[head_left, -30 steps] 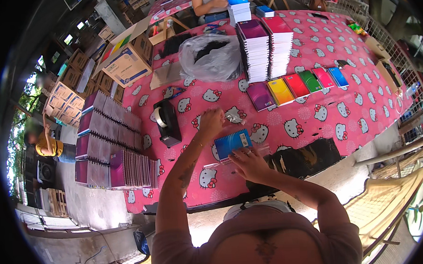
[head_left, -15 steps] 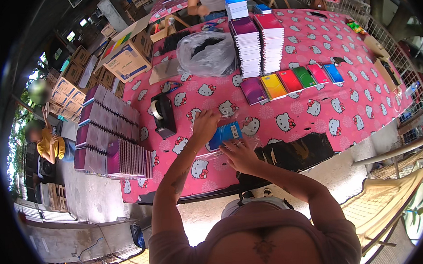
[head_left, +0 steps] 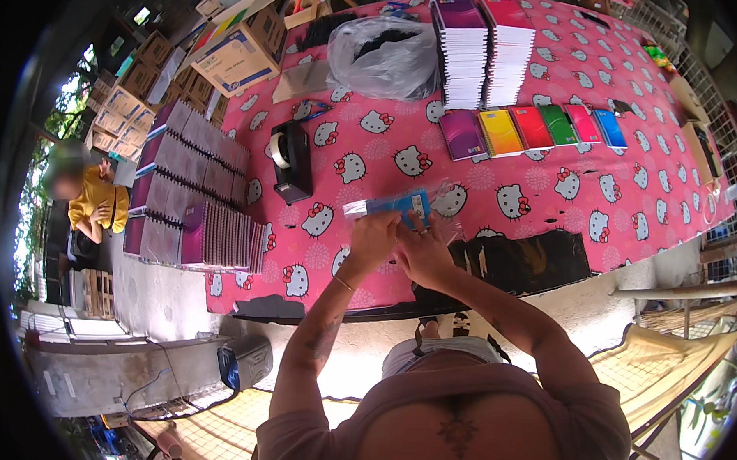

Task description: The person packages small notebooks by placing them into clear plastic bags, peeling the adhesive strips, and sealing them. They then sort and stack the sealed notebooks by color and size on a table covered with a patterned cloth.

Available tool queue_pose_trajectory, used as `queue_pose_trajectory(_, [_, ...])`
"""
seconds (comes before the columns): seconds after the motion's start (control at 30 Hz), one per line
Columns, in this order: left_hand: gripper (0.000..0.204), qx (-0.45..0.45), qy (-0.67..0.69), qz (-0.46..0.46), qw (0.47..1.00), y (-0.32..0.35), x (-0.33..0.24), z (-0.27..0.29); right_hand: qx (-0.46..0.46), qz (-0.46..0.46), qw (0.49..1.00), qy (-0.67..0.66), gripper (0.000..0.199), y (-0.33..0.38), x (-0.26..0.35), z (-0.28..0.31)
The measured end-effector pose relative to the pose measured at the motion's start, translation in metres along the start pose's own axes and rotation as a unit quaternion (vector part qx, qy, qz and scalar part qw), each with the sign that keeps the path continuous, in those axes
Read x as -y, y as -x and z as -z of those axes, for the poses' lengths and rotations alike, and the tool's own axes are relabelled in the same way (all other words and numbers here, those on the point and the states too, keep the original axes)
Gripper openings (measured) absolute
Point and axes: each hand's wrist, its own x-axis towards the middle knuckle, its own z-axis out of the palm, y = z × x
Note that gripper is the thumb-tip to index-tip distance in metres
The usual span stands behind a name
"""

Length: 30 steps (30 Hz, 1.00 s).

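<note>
A small blue notebook lies in front of me on the table, with clear plastic around it and sticking out past both its sides. My left hand is at the notebook's near edge, fingers bent together on the plastic. Right beside it, my right hand has its fingers curled over the near edge of the wrapped notebook. The two hands meet at the fingertips, and my fingers partly hide the cover. Left of the notebook stands a black tape dispenser with a roll in it.
Purple spiral notebooks rise in stacks at the left. Further back are a clear plastic bag, an open carton and two tall notebook stacks. Small coloured notebooks form a row at the right. A person in yellow is far left.
My left hand has come from the notebook's far left side to its near edge, beside the right hand. My head view has shifted, so the person across the table is mostly out of it.
</note>
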Motion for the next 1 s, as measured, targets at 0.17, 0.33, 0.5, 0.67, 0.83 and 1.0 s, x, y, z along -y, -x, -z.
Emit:
queue_pose_trajectory(0.17, [0.011, -0.082, -0.089, -0.046, 0.992, 0.009, -0.005, -0.017, -0.098, -0.03, 0.979, -0.178, 0.049, -0.011, -0.019, 0.008])
queue_pose_trajectory(0.33, [0.02, -0.01, -0.113, -0.042, 0.993, -0.006, -0.012, -0.014, -0.069, 0.104, 0.973, 0.195, 0.037, -0.015, -0.034, 0.02])
queue_pose_trajectory(0.5, [0.023, 0.167, -0.128, 0.164, 0.964, -0.088, 0.019, 0.051, -0.073, 0.173, 0.957, 0.223, 0.031, -0.022, -0.029, 0.013])
queue_pose_trajectory(0.67, [0.042, -0.033, -0.107, -0.073, 0.991, 0.027, -0.022, -0.007, 0.035, 0.16, 0.963, 0.215, 0.036, -0.017, -0.048, 0.019])
queue_pose_trajectory(0.83, [0.038, -0.173, -0.198, 0.11, 0.958, 0.045, 0.085, 0.029, -0.013, 0.164, 0.978, 0.129, 0.042, -0.021, -0.044, 0.023])
queue_pose_trajectory(1.0, [0.024, -0.265, 0.109, 0.304, 0.909, -0.011, 0.2, 0.126, -0.019, 0.171, 0.981, 0.089, 0.043, -0.025, -0.037, 0.029])
